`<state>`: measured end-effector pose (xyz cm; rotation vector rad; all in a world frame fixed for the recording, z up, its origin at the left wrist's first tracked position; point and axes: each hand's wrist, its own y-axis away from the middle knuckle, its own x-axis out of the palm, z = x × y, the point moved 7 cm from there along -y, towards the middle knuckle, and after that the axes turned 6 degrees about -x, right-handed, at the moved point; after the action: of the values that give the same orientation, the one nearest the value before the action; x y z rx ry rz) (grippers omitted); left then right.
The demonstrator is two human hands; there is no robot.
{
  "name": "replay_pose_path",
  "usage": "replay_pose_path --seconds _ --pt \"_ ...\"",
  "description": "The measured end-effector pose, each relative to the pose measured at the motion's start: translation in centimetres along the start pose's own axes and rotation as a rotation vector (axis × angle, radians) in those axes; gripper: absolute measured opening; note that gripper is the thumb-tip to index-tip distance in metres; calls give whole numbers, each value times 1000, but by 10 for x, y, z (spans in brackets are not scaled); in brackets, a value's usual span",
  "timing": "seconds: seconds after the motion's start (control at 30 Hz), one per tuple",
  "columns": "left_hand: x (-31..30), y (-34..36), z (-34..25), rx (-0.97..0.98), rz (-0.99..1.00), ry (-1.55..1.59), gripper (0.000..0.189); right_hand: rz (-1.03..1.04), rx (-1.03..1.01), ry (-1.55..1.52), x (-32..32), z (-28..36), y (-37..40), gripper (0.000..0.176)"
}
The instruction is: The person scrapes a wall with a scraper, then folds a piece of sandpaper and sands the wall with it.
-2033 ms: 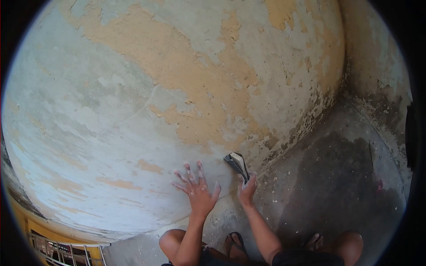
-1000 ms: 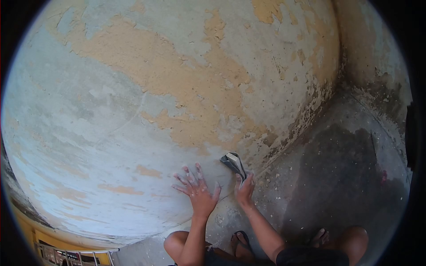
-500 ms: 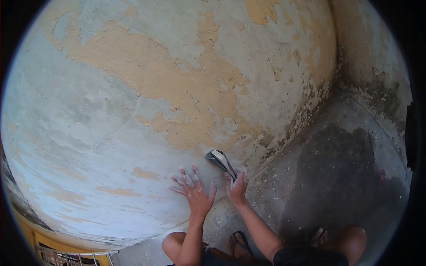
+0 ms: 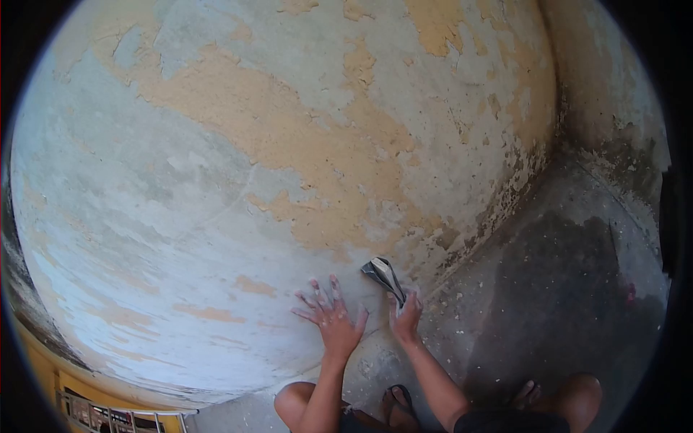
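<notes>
My left hand [image 4: 336, 322] lies against the wall with its fingers spread, holding nothing. White dust coats its fingertips. Just to its right, my right hand [image 4: 406, 315] is closed round the lower end of a folded sheet of sandpaper [image 4: 387, 276]. The sandpaper is dark grey with a whitish face showing in its fold, and its upper end is at the wall surface. Around both hands the wall [image 4: 209, 281] is pale and whitish, with patches of old yellow paint [image 4: 317, 166] above them.
The wall meets a grey concrete floor [image 4: 462, 325] and a stained corner [image 4: 567, 137] at right. A dark patch [image 4: 548, 289] spreads over the floor. My sandalled foot [image 4: 398, 404] and bent knees are below. At lower left stands a metal railing [image 4: 123, 413].
The view has shifted, so the wall and both hands appear farther right and slightly lower. My right hand still grips the sandpaper; the left stays spread on the wall.
</notes>
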<state>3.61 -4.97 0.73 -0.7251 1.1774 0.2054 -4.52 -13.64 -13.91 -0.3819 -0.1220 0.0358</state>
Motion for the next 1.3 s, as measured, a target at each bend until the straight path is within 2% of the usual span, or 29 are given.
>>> replay_pose_path --seconds 0.1,0.17,0.23,0.27,0.3,0.43,0.5,0.57,0.63,0.7,0.77,0.87,0.97,1.1,1.17,1.3 --pt "5 11 4 -18 46 46 97 71 -3 23 0 14 0 28" --pt "6 8 4 34 19 -21 97 84 -129 32 3 41 -25 27" --pt "7 7 4 29 5 -27 97 79 -117 59 2 29 -14 28" --pt "7 7 4 27 -2 -38 97 69 -49 28 2 15 -5 28" --pt "5 7 4 26 -17 -41 97 57 21 -4 0 16 -9 28" --pt "10 8 7 9 63 -2 97 80 19 -36 2 41 -11 27" --pt "9 15 6 15 76 -19 98 116 -144 102 8 58 -27 26" --pt "5 9 3 2 80 3 99 45 -212 21 -1 62 -31 26" --pt "0 9 0 1 59 18 100 96 -81 29 -1 32 -12 26" --pt "2 2 1 5 52 28 100 87 -63 -42 6 27 -13 26" --pt "6 9 4 1 89 -4 100 87 -182 83 1 55 -20 26" --pt "5 9 4 21 72 9 100 112 -226 18 1 79 -43 26" --pt "4 8 2 7 49 -3 99 99 -242 12 7 40 -19 26" --pt "5 9 4 22 73 49 98 80 -299 -35 5 47 -22 27" --pt "15 13 10 34 73 8 98 157 -361 2 9 73 -40 24" --pt "10 9 6 37 47 -18 99 137 -434 51 9 68 -41 23"
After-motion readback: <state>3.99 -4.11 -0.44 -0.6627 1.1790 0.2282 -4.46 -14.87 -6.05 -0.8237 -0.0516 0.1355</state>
